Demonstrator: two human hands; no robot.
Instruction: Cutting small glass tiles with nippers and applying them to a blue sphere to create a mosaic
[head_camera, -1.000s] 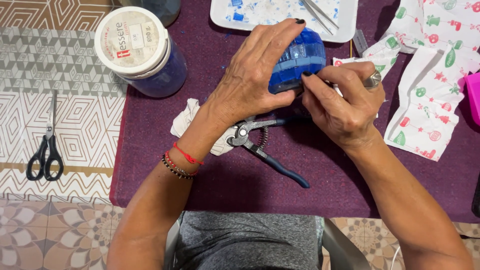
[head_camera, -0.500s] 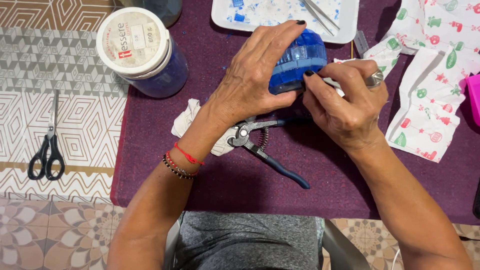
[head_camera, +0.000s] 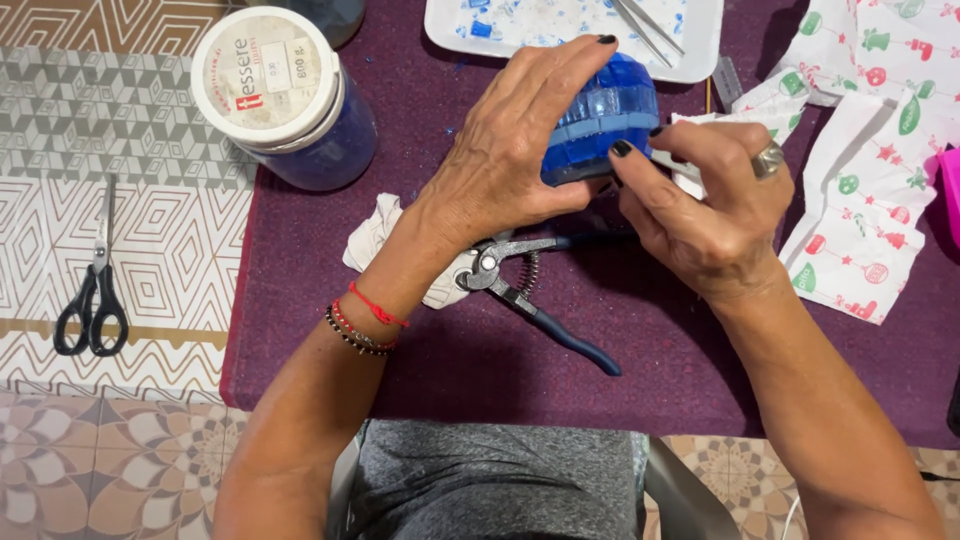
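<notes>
Between both hands, blue mosaic-covered round object (head_camera: 605, 115) is sitting raised off the purple counter (head_camera: 420, 340); left hand (head_camera: 510, 160) is wrapping it from above, fingers curled closed around it. Right hand (head_camera: 705, 205) is pinching at its lower right edge with thumb and forefinger. Below the hands, nippers (head_camera: 530, 295) are lying on the counter beside a crumpled white cloth (head_camera: 375, 235).

Head camera looks steeply down, seemingly close, over table (head_camera: 420, 380)

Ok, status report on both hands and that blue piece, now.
Left hand wrapped over the blue tiled object. Right hand pinching at its lower edge. Pliers lie on the purple cloth beneath, untouched.
</notes>
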